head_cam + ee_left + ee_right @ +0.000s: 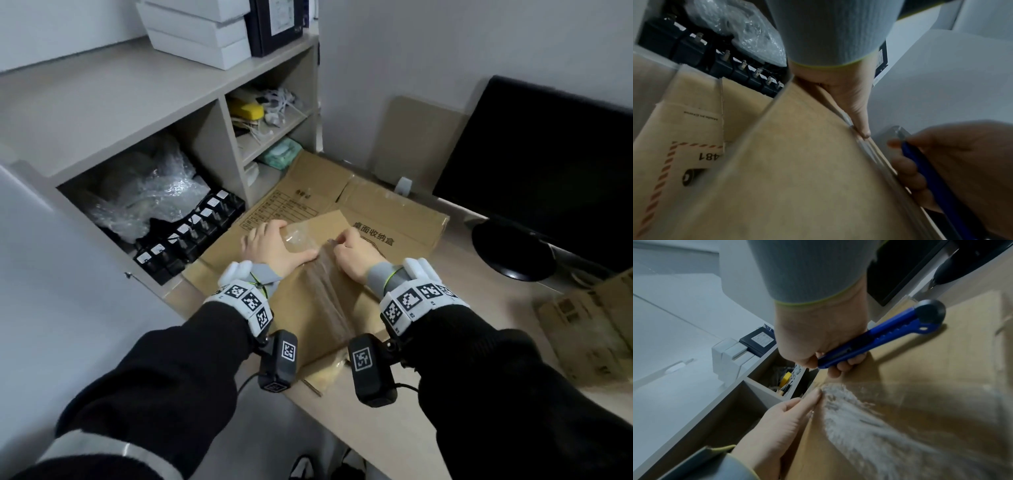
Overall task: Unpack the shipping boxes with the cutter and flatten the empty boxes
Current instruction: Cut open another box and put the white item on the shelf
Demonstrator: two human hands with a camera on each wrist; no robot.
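A brown shipping box (pixel 301 308) sealed with clear tape (pixel 327 291) along its top seam stands at the desk's front edge. My left hand (pixel 270 245) lies on the box's far left top, thumb along the upper face and straight fingers (pixel 803 402) down the far side. My right hand (pixel 351 253) grips a blue cutter (pixel 890 331) in its fist at the far end of the taped seam. The cutter's tip (pixel 331 242) points left toward my left hand. From the left wrist view the cutter (pixel 925 165) sits just past the box edge (pixel 865 146).
Flattened cardboard (pixel 394 212) lies behind the box. A black monitor (pixel 548 171) stands at the right, more printed cardboard (pixel 589 329) beside it. The shelf unit (pixel 102 113) on the left holds bubble wrap (pixel 154 192), black adapters (pixel 191 233) and white boxes (pixel 198 31).
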